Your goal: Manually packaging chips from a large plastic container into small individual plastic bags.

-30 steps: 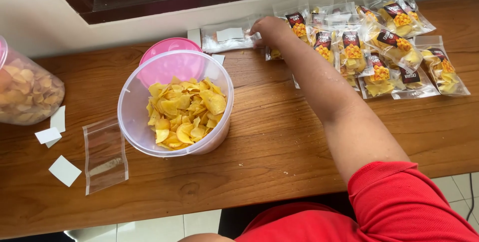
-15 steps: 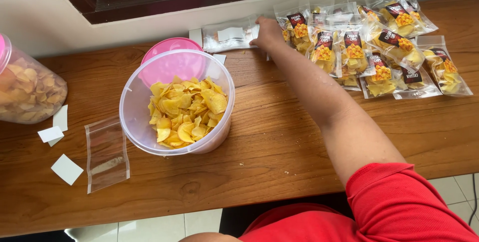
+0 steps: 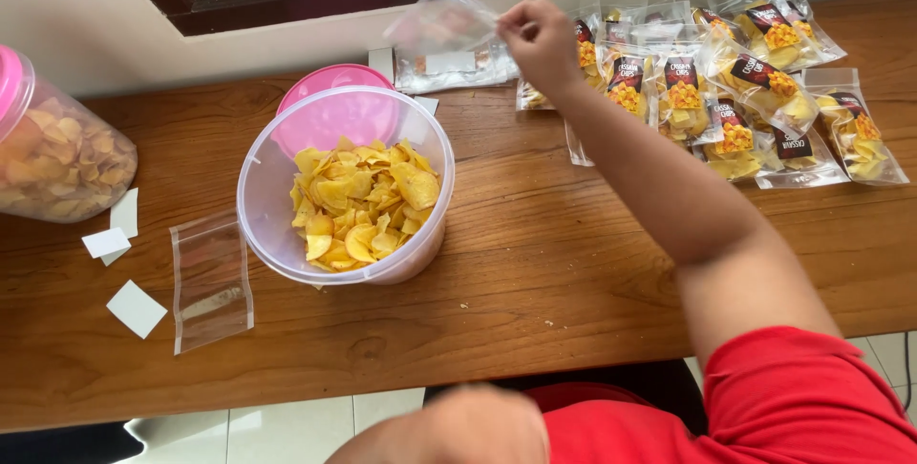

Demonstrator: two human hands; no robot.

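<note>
Right hand [image 3: 540, 39] pinched shut on empty clear bag [image 3: 441, 22], lifted above table [image 3: 573, 263]; left hand [image 3: 468, 426] blurred, grip unclear.

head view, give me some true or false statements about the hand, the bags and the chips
1. The right hand holds an empty clear bag lifted above the table. True.
2. The clear tub of yellow chips is closed with its lid on. False: it is open, and the pink lid lies behind it.
3. Filled chip packets lie in a group at the right end of the wooden table. True.
4. Another empty clear bag lies flat on the table to the left of the tub. True.
5. The jar with the pink cap at the left edge is empty. False: it holds chips.
</note>
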